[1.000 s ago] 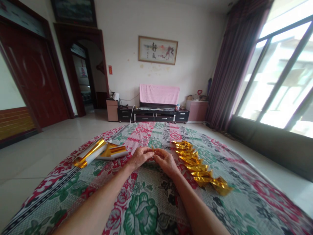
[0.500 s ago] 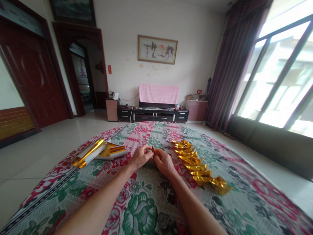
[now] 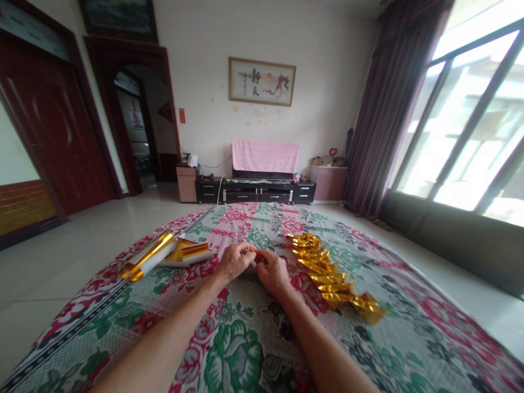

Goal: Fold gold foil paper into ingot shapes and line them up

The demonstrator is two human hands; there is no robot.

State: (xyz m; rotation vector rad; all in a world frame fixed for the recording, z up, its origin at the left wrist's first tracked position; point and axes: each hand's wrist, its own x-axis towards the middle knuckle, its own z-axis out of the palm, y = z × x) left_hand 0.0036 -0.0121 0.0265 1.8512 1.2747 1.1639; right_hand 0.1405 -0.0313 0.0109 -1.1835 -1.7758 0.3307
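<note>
Over the middle of one flowered cloth (image 3: 233,355), two bare hands meet — the left hand (image 3: 237,261) and the right hand (image 3: 272,268) — with their fingertips together. Both have thumb and fingers nearly closed, pinching one small piece of gold foil paper (image 3: 248,250) between them; it is mostly hidden, so its shape is hard to tell. To the right lies one slanting row of folded gold foil pieces (image 3: 321,266), perhaps eight, though they overlap too much for a sure count. To the left rest two loosely rolled gold foil sheets (image 3: 149,256) with pale undersides, touching or nearly so. Beyond the cloth stand one low black cabinet (image 3: 256,195) and one pink towel (image 3: 266,155) draped above it.
</note>
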